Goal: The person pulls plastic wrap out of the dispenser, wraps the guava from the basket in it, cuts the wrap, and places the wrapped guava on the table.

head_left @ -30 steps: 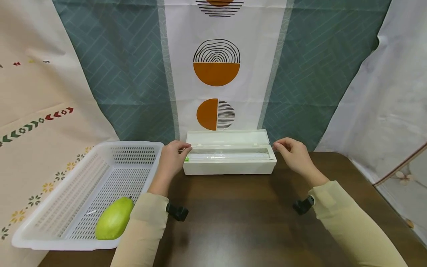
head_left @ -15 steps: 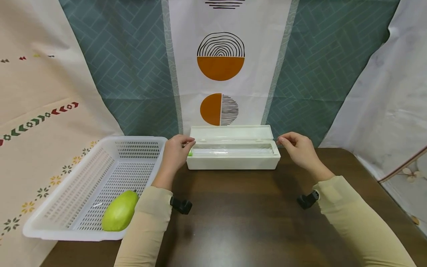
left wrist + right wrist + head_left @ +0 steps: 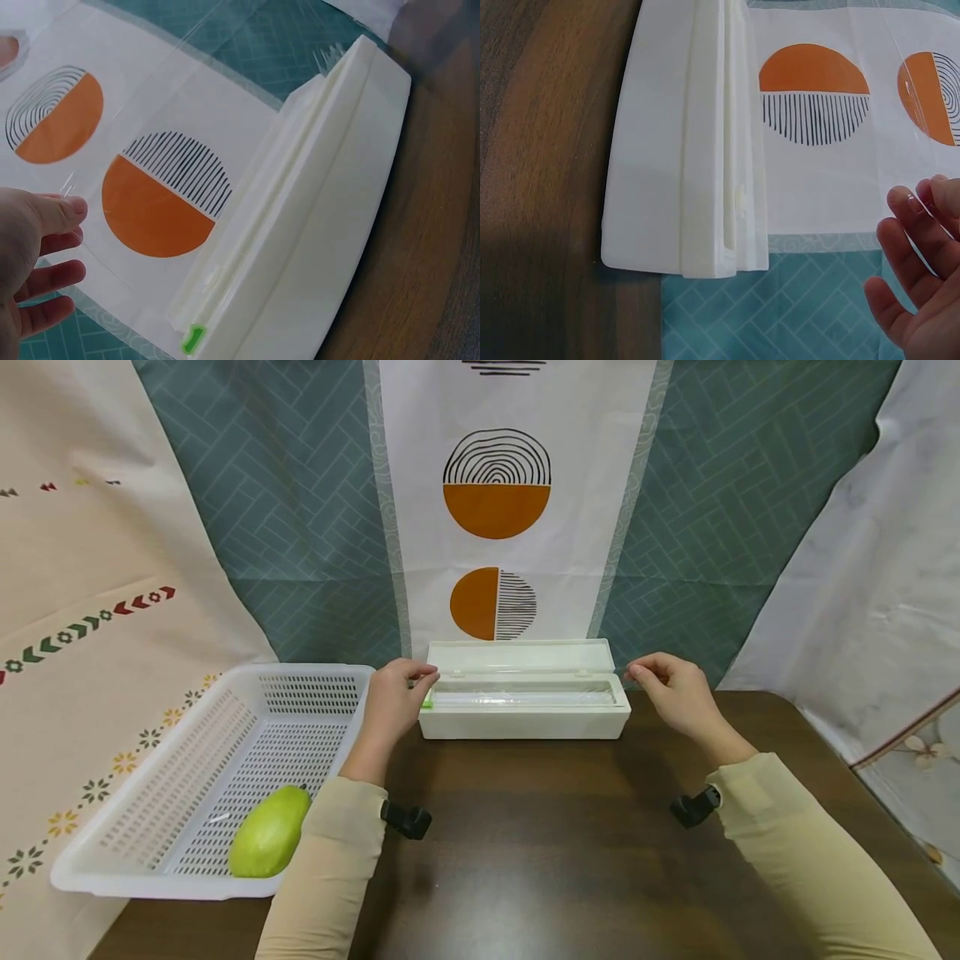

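Observation:
A white cling film dispenser [image 3: 525,725] stands at the back of the table, its lid [image 3: 521,657] tipped back and a roll of clear film [image 3: 525,698] inside. At its left end my left hand [image 3: 393,700] pinches a corner of the cling film [image 3: 69,182] between thumb and forefinger, other fingers loosely bent. By the right end, my right hand [image 3: 675,695] pinches the opposite corner the same way. Between the hands the see-through sheet is stretched above the box, faint against the backdrop. A green cutter slider [image 3: 193,339] sits at the dispenser's left end.
To the left is a white perforated plastic basket [image 3: 71,868] holding a green mango-like fruit [image 3: 270,832] and a small white strip [image 3: 219,818]. A patterned cloth [image 3: 311,527] hangs right behind the dispenser. The dark wooden table [image 3: 525,843] extends in front.
The head view has shifted slightly, so box, basket and hands appear a little higher and further right. Both hands keep their pinch and have scarcely moved against the box.

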A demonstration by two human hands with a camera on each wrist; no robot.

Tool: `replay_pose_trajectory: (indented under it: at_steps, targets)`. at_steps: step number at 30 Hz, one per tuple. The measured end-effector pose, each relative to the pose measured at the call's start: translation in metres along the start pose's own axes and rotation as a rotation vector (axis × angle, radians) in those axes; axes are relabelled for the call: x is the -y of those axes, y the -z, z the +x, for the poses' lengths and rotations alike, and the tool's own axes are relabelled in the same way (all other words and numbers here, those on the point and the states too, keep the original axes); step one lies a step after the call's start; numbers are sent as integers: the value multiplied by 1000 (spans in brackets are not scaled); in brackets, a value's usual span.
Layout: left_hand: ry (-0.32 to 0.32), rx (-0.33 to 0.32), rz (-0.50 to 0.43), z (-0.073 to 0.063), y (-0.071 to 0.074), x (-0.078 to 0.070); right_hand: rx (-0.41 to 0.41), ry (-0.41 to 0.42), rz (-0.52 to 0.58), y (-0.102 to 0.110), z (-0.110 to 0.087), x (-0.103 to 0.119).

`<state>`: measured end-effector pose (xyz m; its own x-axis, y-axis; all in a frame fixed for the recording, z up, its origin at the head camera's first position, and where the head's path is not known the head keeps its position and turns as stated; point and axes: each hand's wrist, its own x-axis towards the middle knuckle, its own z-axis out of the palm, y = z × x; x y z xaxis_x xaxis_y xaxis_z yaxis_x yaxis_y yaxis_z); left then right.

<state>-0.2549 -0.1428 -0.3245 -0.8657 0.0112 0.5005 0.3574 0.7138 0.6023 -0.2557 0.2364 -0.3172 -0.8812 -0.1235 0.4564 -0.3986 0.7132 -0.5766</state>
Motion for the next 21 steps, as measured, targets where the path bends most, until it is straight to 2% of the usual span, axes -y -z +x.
replay_pose_trajectory:
  at_steps: [14,21]
  targets:
    - [7,-20,-40,1,3,-3,-7,-4,10,3,1,1]
    - [28,-6,-66,1,3,-3,-8,-5,17,5,1,3]
